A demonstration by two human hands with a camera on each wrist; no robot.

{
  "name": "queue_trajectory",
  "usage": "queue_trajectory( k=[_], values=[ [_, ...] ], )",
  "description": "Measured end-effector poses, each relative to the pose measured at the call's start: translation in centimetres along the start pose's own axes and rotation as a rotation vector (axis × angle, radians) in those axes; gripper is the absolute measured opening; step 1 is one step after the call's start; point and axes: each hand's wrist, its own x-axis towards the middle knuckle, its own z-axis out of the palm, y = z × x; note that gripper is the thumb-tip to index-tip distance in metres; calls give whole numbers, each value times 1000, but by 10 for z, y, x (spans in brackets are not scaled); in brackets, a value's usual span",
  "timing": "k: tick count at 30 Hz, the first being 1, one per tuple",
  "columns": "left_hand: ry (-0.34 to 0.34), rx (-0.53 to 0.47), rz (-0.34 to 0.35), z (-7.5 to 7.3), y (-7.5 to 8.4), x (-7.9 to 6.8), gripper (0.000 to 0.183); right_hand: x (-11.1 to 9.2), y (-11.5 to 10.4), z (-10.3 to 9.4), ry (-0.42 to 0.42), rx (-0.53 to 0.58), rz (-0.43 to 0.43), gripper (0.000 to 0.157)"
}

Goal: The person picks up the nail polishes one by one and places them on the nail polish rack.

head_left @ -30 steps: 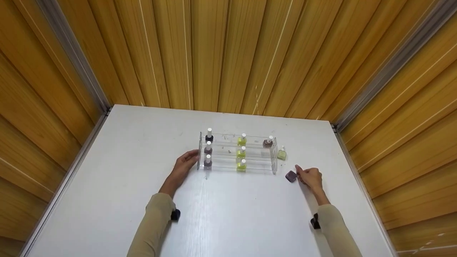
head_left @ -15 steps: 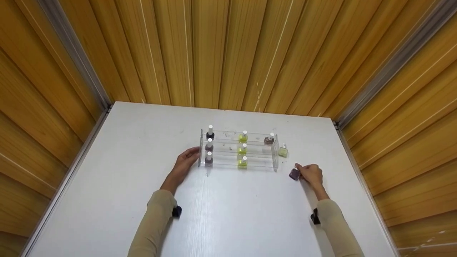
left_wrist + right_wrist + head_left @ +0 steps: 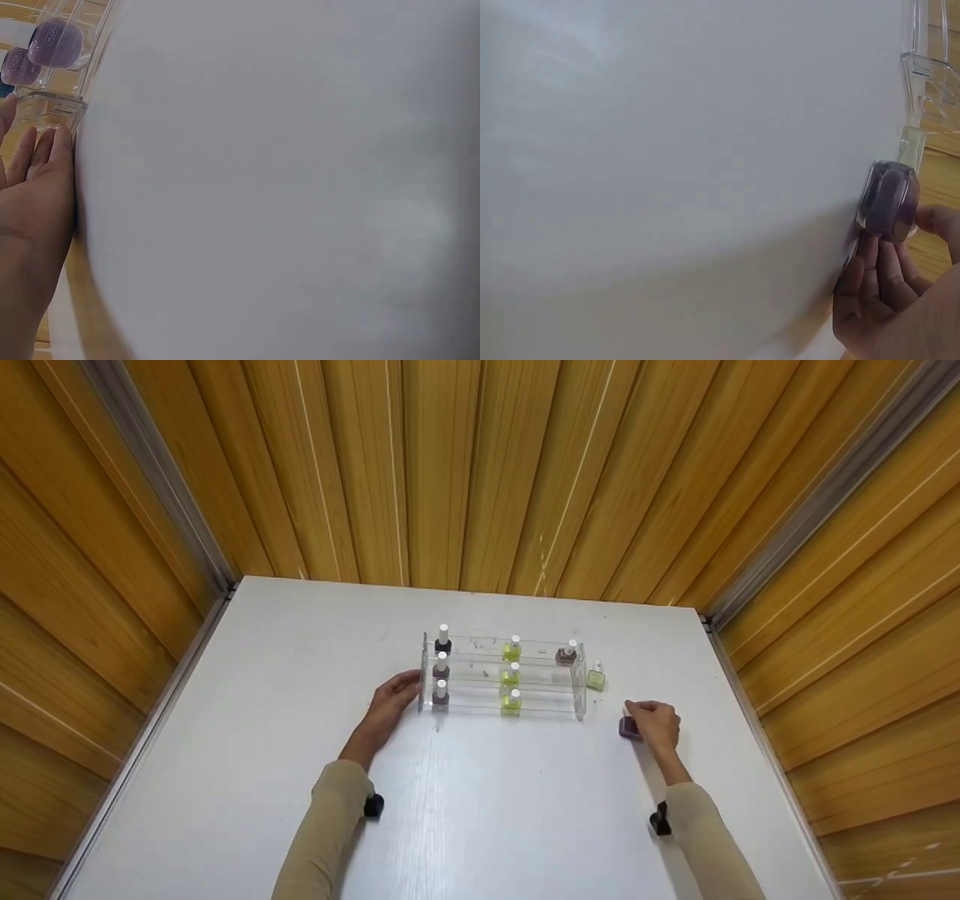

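Note:
A clear tiered rack [image 3: 469,711] stands on the white table. Its left end panel is touched by my left hand [image 3: 384,712], whose fingers are extended in the left wrist view. Three dark or purple nail polish bottles [image 3: 441,696] with white caps fill the rack's left column. Three yellow ones [image 3: 511,703] form a middle column, and a brownish one [image 3: 567,655] sits at the back right. To the right of the rack, my right hand [image 3: 657,725] pinches a purple nail polish bottle [image 3: 890,202] low over the table; its cap is mostly hidden by fingers.
A pale yellow-green nail polish bottle [image 3: 596,680] is on the table just outside the rack's right end. Wood-patterned panels [image 3: 465,472] enclose the back and sides of the white table [image 3: 480,825].
The purple bottle has shifted right, closer under my right hand, and turned from its diagonal pose. The left hand stays at the rack's end. The view has moved slightly.

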Motion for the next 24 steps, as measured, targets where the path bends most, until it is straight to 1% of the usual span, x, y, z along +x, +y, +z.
queue_trajectory(
  k=[3,7,13,19,24],
  values=[
    [-3,-7,-2,1,-1,1,46,-1,1,1,32,87,-4,37],
    [-5,-17,-1,0,-1,2,45,-1,0,2,35,178,-4,36],
    [1,-17,1,-1,0,1,45,0,-3,0,30,234,-36,38],
    [-2,-7,10,-1,1,1,46,3,-7,1,8,291,-51,34],
    [-3,-11,18,0,-1,1,44,0,-10,1,-13,330,-66,33]
  ],
)
